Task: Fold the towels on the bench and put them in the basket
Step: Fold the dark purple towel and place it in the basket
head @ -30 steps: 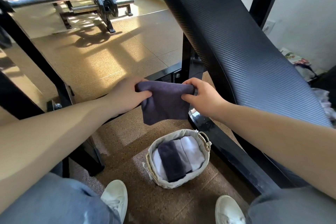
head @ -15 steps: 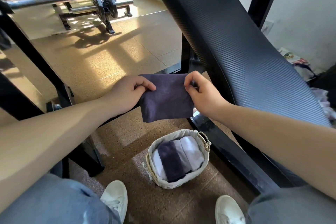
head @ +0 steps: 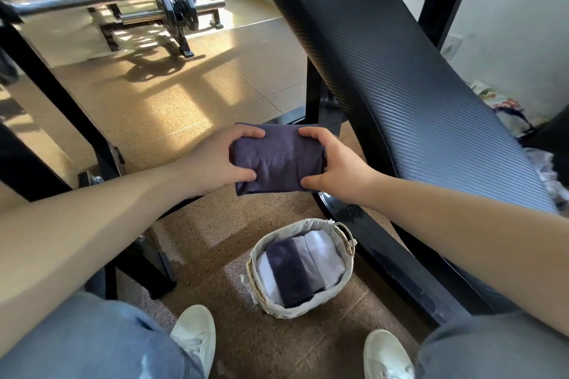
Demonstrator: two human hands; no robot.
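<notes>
Both bare forearms reach forward from seven and four o'clock and meet mid-view. The left hand (head: 220, 160) clasps the folded towel (head: 277, 160) at its nine o'clock end, fingers over the far edge and thumb on the near edge. The right hand (head: 334, 166) mirrors this at three o'clock.

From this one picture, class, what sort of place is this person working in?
Most likely a gym: a padded weight bench, a loaded barbell and speckled flooring.
</notes>
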